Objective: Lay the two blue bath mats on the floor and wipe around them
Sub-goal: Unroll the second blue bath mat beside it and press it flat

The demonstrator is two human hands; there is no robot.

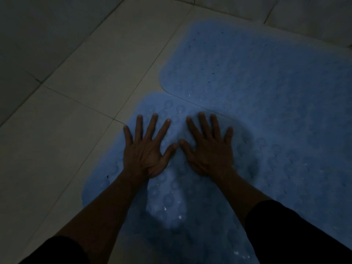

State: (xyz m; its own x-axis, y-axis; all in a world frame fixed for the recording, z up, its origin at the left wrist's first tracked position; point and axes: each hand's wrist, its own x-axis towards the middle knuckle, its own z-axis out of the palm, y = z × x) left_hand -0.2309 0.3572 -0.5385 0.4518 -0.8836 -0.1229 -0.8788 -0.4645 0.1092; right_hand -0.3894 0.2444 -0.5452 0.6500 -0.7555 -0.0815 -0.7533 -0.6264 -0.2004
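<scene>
Two blue bath mats lie on the tiled floor in dim light. The far mat [257, 77] covers the upper right, flat, with small holes in it. The near mat [171, 210] runs from the centre down to the bottom edge, and its far end tucks against or slightly under the far mat's near edge. Round suction-cup shapes show on the near mat. My left hand [146, 149] and my right hand [207, 147] rest palm down on the near mat's far end, fingers spread, thumbs almost touching. Neither hand holds anything.
Pale square floor tiles [80, 77] with dark grout lines fill the left and top of the view. Dark sleeves reach to both forearms at the bottom corners. No cloth is in view.
</scene>
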